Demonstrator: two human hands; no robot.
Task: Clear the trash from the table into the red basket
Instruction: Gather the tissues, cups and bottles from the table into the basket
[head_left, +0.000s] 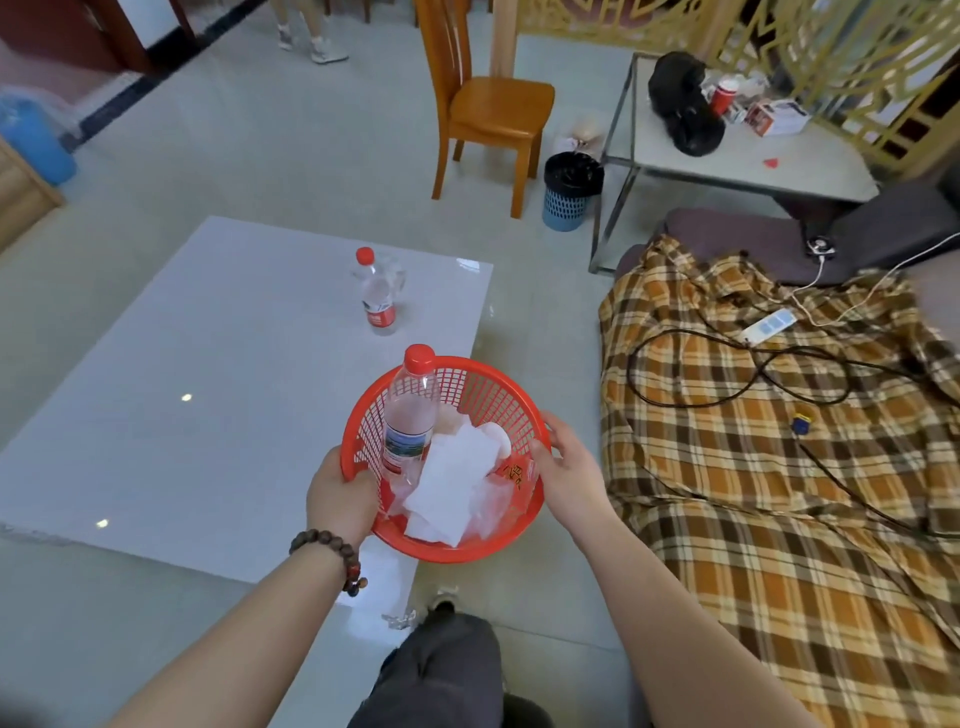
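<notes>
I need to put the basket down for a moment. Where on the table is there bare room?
The table is bare all along its left and near side, from the left hand outward. One bottle stands toward the far right edge; keep clear of it. Both hands, right hand too, hold the basket.

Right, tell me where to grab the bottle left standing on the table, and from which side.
Take the bottle around its clear body, just above the red label, coming from the near side. It stands upright on the white table with nothing close around it. Both hands hold the red basket, so one must let go first.
</notes>
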